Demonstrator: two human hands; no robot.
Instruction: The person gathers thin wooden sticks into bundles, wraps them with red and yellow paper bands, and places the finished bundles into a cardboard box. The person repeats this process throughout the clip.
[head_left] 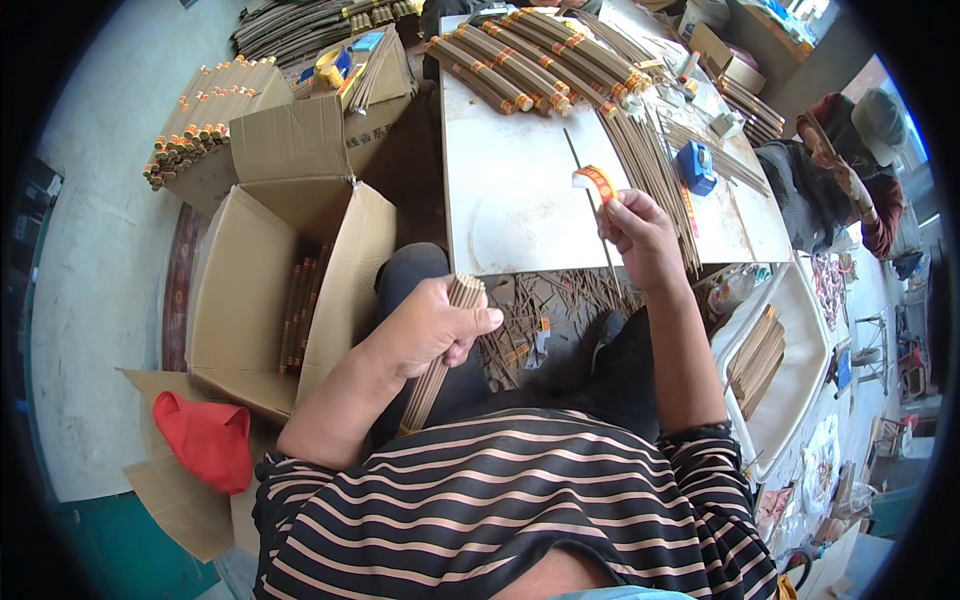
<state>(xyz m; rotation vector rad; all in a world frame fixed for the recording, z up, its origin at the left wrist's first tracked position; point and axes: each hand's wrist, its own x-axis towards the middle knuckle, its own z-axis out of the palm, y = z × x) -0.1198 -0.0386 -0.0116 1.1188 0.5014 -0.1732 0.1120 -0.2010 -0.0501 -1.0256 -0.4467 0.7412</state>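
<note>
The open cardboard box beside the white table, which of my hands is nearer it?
Left. Your left hand, gripping a stick bundle, is just right of the cardboard box. Your right hand, pinching a red-and-yellow strip, is farther right, by the white table.

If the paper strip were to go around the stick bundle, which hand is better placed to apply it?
Likely the right hand: it pinches the red-and-yellow strip by one end, while the left hand grips the stick bundle.

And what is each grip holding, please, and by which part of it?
The left grip holds a bundle of thin brown sticks near its far end. The right grip pinches a red-and-yellow strip by one end.
</note>
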